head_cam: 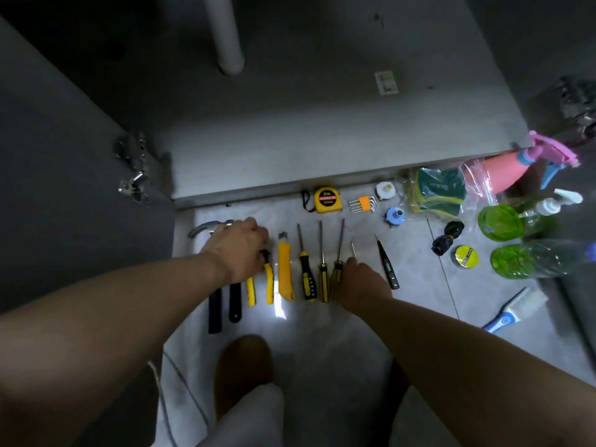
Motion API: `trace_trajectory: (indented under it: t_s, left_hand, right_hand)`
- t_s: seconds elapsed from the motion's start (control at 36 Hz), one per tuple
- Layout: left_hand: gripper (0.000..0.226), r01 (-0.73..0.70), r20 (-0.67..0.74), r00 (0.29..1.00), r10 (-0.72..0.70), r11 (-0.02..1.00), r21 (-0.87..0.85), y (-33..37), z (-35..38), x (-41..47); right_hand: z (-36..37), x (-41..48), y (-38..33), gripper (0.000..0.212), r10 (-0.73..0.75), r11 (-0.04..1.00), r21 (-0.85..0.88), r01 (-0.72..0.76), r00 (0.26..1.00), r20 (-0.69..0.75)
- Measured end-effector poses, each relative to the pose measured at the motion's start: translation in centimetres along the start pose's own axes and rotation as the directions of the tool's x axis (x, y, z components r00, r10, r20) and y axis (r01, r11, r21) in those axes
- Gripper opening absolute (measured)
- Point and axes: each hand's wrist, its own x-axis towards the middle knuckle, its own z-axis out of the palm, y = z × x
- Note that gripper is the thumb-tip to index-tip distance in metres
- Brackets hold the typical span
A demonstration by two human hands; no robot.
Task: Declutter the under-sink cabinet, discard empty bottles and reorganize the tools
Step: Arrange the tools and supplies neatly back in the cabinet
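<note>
Nearest, a strip of tile is left open. One pair of pliers is gripped by the curled fingers of the left hand. One thin screwdriver is clasped in the right hand, beside three striped screwdrivers. One tape measure is set against the cabinet sill.

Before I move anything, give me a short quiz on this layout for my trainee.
1. True or false: three screwdrivers lie between the knife and the right hand.
2. The green bottles lie: A, right of the tool row; B, left of it; C, in the middle of it.
3. Fill in: the left hand grips the ___.
Key: 1 true; 2 A; 3 pliers.
</note>
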Motion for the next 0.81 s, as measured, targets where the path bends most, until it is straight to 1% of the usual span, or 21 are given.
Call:
trace_trajectory:
  t_s: [0.03, 0.08, 0.14, 0.17, 0.22, 0.28, 0.31, 0.33, 0.39, 0.47, 0.56, 0.61, 0.69, 0.72, 0.75, 0.81]
  left_hand:
    - [0.037, 0.045, -0.024, 0.999, -0.045, 0.999, -0.027, -0.2, 0.7, -1.0]
    - [0.038, 0.146, -0.055, 0.987, -0.151, 0.985, -0.093, -0.6, 2.1, -3.0]
    - [0.045, 0.267, -0.037, 0.959, -0.282, 0.936, -0.23, -1.2, 3.4, -4.8]
    - [0.046, 0.328, -0.016, 0.937, -0.349, 0.894, -0.304, -1.3, 3.9, -5.6]
    - [0.041, 0.426, 0.036, 0.886, -0.462, 0.784, -0.451, -1.4, 4.8, -6.9]
    - [0.038, 0.492, 0.101, 0.838, -0.537, 0.661, -0.566, -1.2, 5.7, -7.7]
    - [0.038, 0.523, 0.136, 0.814, -0.565, 0.609, -0.596, -1.1, 6.1, -7.9]
    - [0.038, 0.551, 0.17, 0.791, -0.587, 0.565, -0.614, -1.1, 6.5, -8.0]
    - [0.035, 0.591, 0.224, 0.76, -0.61, 0.505, -0.629, -1.0, 7.2, -8.1]
    - [0.031, 0.617, 0.256, 0.749, -0.612, 0.501, -0.607, -1.0, 7.9, -7.8]
    - [0.029, 0.622, 0.271, 0.744, -0.61, 0.484, -0.616, -1.2, 8.2, -7.4]
    - [0.032, 0.626, 0.302, 0.737, -0.605, 0.442, -0.643, -1.3, 8.3, -7.3]
    - [0.042, 0.639, 0.365, 0.722, -0.587, 0.364, -0.677, -1.6, 8.4, -6.9]
    - [0.042, 0.642, 0.387, 0.714, -0.583, 0.324, -0.695, -1.6, 8.4, -6.9]
    - [0.037, 0.634, 0.419, 0.707, -0.57, 0.247, -0.733, -1.7, 8.4, -6.9]
    - [0.025, 0.564, 0.491, 0.712, -0.502, -0.007, -0.826, -1.5, 8.5, -7.1]
  right_hand:
    - [0.0, -0.3, -0.4, 0.031, -0.01, 1.0, 0.005, 0.01, 0.999, -0.032]
    - [0.1, -0.9, -1.3, 0.033, -0.094, 0.996, 0.001, 0.094, 0.994, -0.059]
    - [0.3, -1.5, -2.0, 0.037, -0.199, 0.98, -0.007, 0.199, 0.98, -0.01]
    - [0.4, -1.8, -2.4, 0.036, -0.243, 0.97, -0.004, 0.243, 0.97, 0.024]
    - [0.6, -2.5, -3.1, 0.037, -0.296, 0.955, -0.007, 0.298, 0.952, 0.078]
    - [0.8, -3.2, -3.9, 0.042, -0.32, 0.946, -0.016, 0.324, 0.941, 0.107]
    - [0.9, -3.5, -4.4, 0.038, -0.332, 0.942, -0.009, 0.335, 0.936, 0.114]
    - [1.0, -3.7, -4.8, 0.031, -0.345, 0.938, 0.004, 0.346, 0.931, 0.119]
    - [1.3, -4.0, -5.5, 0.019, -0.367, 0.929, 0.02, 0.368, 0.92, 0.137]
    - [1.4, -3.9, -6.6, 0.027, -0.386, 0.921, 0.026, 0.388, 0.905, 0.179]
    - [1.5, -3.6, -7.7, 0.025, -0.38, 0.924, 0.033, 0.381, 0.906, 0.184]
    - [1.6, -3.4, -8.4, 0.022, -0.375, 0.926, 0.033, 0.376, 0.908, 0.187]
    - [1.7, -2.9, -9.4, 0.018, -0.365, 0.93, 0.046, 0.364, 0.905, 0.216]
    - [1.8, -2.7, -9.6, 0.016, -0.36, 0.932, 0.053, 0.358, 0.906, 0.221]
    - [1.9, -2.5, -9.8, 0.013, -0.354, 0.935, 0.067, 0.347, 0.909, 0.22]
    - [2.3, -2.4, -10.1, 0.01, -0.331, 0.942, 0.13, 0.309, 0.919, 0.216]
